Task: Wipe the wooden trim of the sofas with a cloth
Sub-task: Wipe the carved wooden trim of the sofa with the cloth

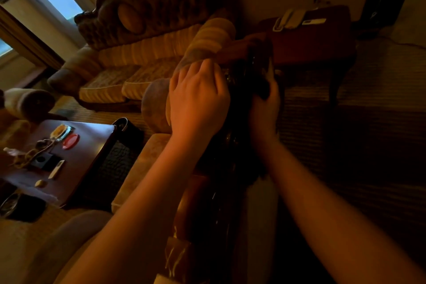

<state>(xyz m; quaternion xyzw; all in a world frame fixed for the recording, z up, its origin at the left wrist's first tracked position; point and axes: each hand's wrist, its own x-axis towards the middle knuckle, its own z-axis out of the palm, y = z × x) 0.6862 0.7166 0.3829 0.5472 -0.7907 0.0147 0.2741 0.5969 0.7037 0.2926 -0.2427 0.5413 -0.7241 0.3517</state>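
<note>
Beyond the fingers, a long tufted sofa [143, 37] with dark carved trim ran along the wall. The near sofa's dark wooden trim [232, 145] lay directly under both hands. Past the right fingers stood a dark side counter [322, 41] carrying a pale telephone [287, 19]. Left of the left fingers, a low counter [92, 143] held a red dish [71, 141] and small clutter too dim to name. The left hand [198, 101] rested on the padded arm, fingers curled at the trim's edge; what they held was unclear. The right hand [265, 106] gripped a dark cloth [262, 85] against the trim.
</note>
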